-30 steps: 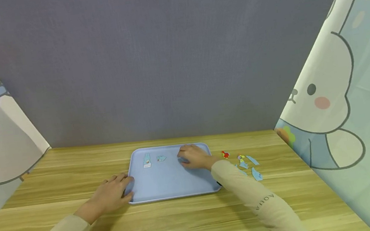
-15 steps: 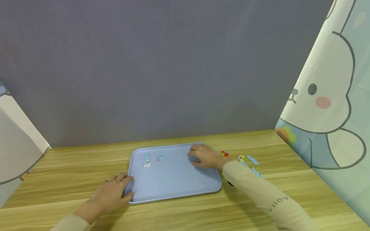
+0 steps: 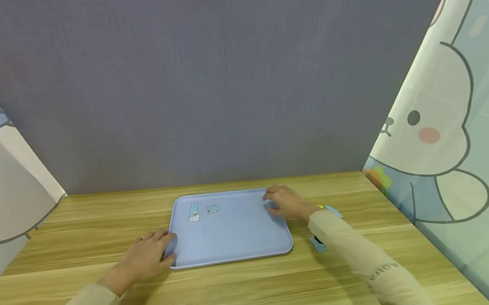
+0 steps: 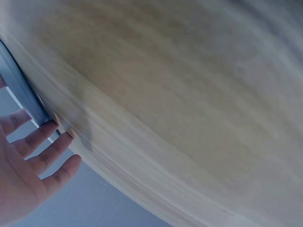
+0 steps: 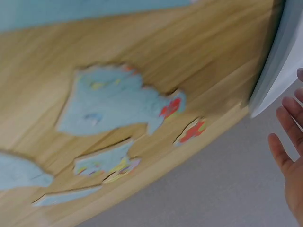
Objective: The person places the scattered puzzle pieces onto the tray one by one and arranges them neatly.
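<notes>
A pale blue tray (image 3: 231, 244) lies on the table. My left hand (image 3: 147, 255) rests against its left rim; in the left wrist view its fingers (image 4: 59, 175) are spread and nearly straight. Over the right rim hovers my right hand (image 3: 289, 203), its fingers loosely bent with nothing seen between them. Inside the tray are a tall light-blue puzzle piece (image 3: 194, 211) and a smaller puzzle piece (image 3: 213, 209) beside it. Under and around my right forearm lie several more puzzle pieces, including a large blue piece (image 5: 104, 104) and a small red piece (image 5: 191, 132).
The wooden table (image 3: 226, 299) extends in front of the tray. A dark grey backdrop (image 3: 202, 80) stands behind it. Printed cartoon curtains flank both sides. My right sleeve (image 3: 360, 256) covers some of the loose pieces in the head view.
My right hand has moved right, from above the tray's interior to its right rim, and the forearm now covers more of the loose pieces. The left hand has stayed put.
</notes>
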A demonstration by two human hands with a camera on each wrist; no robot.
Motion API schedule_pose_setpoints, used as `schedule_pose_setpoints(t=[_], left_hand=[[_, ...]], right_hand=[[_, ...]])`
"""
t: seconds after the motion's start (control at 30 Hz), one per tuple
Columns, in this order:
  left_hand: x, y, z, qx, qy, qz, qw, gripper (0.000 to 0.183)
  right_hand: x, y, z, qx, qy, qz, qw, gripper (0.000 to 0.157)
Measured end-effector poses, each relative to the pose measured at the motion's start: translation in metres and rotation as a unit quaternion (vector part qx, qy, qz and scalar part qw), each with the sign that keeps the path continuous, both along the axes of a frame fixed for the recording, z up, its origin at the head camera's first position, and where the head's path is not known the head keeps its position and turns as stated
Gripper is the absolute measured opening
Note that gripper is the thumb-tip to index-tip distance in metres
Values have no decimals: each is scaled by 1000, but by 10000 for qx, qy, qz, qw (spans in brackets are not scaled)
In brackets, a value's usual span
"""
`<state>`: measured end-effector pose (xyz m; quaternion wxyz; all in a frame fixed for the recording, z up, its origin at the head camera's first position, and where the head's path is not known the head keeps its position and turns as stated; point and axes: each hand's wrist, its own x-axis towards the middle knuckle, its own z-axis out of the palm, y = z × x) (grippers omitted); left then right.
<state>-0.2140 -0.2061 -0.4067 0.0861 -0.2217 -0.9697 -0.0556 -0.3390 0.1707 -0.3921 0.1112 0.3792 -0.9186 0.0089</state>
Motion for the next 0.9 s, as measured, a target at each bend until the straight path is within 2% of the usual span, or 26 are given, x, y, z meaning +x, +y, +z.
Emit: schedule_pose_setpoints(t=[0.23,0.53,0.77,0.9], left_hand=[[0,-1,-1,-46,15,-13,10000,47],[-2,-2,-5,-46,93,-34,9999,47],[-2,-2,-6,-19,131,-48,9999,47],[-2,-2,-7,-48,175,-49,9998,47]], right_hand=[[-1,17,0,-118,-204,-303,9993,30],[1,39,-1,-308,-54,-303,9990,29],[2,52,-4,-349,238,-405,9983,25],[3,59,-8,-348,207,-474,9981,26]])
